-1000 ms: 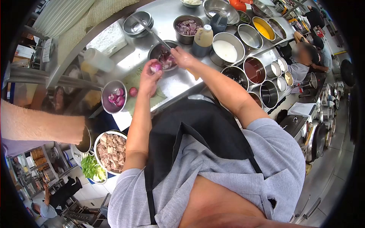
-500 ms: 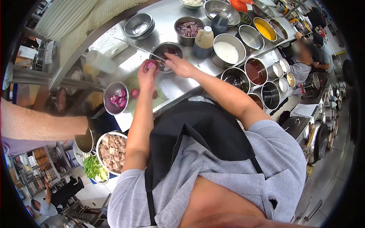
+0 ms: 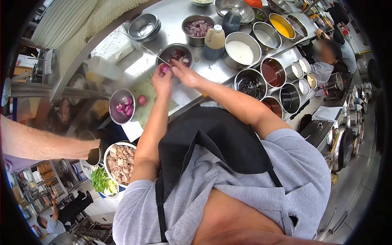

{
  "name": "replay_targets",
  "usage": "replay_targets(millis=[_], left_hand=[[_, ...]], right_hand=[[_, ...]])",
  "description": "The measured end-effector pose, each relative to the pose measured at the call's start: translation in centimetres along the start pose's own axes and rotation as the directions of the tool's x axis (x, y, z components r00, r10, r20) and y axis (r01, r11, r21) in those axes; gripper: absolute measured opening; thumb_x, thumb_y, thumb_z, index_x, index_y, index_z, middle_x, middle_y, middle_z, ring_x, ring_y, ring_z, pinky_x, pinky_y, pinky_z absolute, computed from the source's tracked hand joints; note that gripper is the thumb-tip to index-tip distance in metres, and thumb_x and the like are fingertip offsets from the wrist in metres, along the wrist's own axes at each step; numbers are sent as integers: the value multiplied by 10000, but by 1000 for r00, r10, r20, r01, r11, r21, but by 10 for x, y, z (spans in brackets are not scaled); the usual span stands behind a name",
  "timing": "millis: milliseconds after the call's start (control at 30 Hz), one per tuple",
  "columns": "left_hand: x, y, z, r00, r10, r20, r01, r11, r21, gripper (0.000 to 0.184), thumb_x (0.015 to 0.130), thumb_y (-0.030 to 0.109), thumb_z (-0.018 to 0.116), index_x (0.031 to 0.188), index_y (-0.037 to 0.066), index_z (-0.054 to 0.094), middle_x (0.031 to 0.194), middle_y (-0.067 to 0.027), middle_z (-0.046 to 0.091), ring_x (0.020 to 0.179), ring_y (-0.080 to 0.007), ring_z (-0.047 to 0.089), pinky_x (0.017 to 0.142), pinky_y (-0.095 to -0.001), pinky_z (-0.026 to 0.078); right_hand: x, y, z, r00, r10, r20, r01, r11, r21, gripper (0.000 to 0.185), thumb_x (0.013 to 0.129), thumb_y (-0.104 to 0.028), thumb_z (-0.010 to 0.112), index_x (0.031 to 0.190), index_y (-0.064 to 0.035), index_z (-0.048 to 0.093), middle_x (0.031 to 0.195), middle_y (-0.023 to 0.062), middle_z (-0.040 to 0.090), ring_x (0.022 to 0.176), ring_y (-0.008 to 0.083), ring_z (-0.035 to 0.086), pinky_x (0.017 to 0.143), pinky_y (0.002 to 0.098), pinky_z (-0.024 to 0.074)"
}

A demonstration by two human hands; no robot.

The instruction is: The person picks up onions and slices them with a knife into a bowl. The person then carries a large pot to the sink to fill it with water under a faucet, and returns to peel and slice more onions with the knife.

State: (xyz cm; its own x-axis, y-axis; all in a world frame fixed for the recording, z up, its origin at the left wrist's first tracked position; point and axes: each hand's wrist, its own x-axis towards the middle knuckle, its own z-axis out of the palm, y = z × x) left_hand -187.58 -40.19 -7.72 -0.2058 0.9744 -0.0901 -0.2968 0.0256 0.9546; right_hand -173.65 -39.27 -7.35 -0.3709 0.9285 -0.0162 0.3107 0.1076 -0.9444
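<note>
A purple onion (image 3: 164, 68) is pinched in the fingers of my left hand (image 3: 162, 81), in front of a steel bowl (image 3: 188, 50) with onion skins in it. My right hand (image 3: 186, 74) is closed on a knife (image 3: 152, 53), whose blade points up and left beside the onion. Below and left, peeled onions (image 3: 125, 107) lie in another steel bowl (image 3: 116, 115). A whole red onion (image 3: 142, 100) sits on a green mat (image 3: 145, 113) near my left wrist.
Sliced onions fill a pot (image 3: 198, 41); a sauce bottle (image 3: 214, 40) and several pots stand to its right. Stacked bowls (image 3: 143, 27) are at the top. Meat (image 3: 121, 163) is at lower left, near another person's arm (image 3: 45, 139). More people work at the right and lower left.
The knife has swung from above the bowl to the onion, and my two hands have come closer together. The other person's arm at the left has shifted slightly right.
</note>
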Motion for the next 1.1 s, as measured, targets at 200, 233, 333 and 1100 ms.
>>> replay_targets(millis=[200, 233, 333, 1100], left_hand=[[-9, -2, 12, 997, 68, 37, -73, 986, 149, 410, 892, 27, 654, 1263, -69, 512, 1102, -114, 654, 1005, -164, 619, 840, -282, 523], [-14, -1, 17, 994, 100, 49, -108, 973, 204, 429, 887, 28, 664, 1275, -68, 507, 1108, -112, 652, 1012, -160, 615, 851, -281, 515], [-18, 11, 23, 992, 105, 75, -120, 963, 242, 463, 883, 16, 666, 1302, -71, 490, 1141, -114, 639, 1036, -166, 608, 880, -288, 506], [0, 26, -46, 910, -183, 371, 296, 915, -273, 490, 958, 157, 579, 1414, 79, 418, 1179, -89, 572, 901, -227, 630, 657, -290, 486]], right_hand=[[-2, -28, -5, 990, 115, -77, -111, 992, 55, 512, 1014, -431, 357, 1239, 23, 430, 1206, 308, 576, 1175, 443, 539, 980, 444, 410], [1, -24, -4, 990, 117, -75, -113, 992, 56, 512, 1014, -431, 357, 1239, 23, 430, 1206, 308, 576, 1175, 443, 539, 980, 444, 410], [11, -16, -6, 976, 142, -165, -132, 989, 71, 464, 1015, -421, 378, 1115, 28, 440, 1085, 325, 606, 1081, 464, 578, 913, 462, 436], [31, -1, -50, 971, 230, 67, -218, 965, -149, 491, 995, -420, 438, 1253, -2, 451, 966, 183, 633, 770, 288, 634, 625, 400, 503]])
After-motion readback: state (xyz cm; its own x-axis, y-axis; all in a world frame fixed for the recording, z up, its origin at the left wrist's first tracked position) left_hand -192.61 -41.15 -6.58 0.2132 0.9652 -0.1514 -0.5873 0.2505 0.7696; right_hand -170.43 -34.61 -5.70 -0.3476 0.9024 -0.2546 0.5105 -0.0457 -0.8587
